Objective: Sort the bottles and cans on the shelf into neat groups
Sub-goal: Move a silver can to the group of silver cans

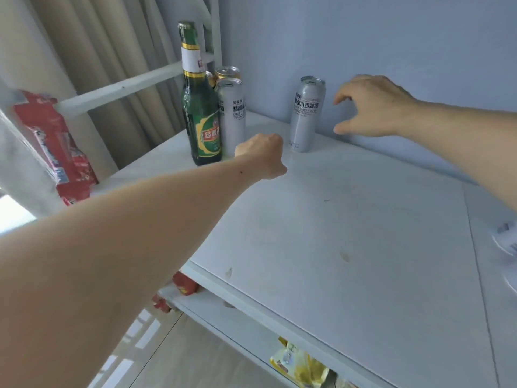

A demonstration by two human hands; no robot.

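A green glass bottle (200, 107) stands at the back left of the white shelf (349, 233). Right behind it are a silver can (232, 113) and a gold can (227, 72). A second silver can (306, 113) stands apart against the blue wall. My right hand (372, 107) hovers just right of that can with fingers and thumb spread, not touching it. My left hand (264, 155) is near the bottle's base and the first silver can; its fingers are curled away from view and I cannot see whether it touches anything.
Red snack packages (56, 147) hang at the left beside the curtain. A lower shelf holds red packets (186, 284) and a yellow bag (296, 362). A white object (506, 242) lies at the shelf's right edge. The white frame bar (120, 88) runs behind the bottle.
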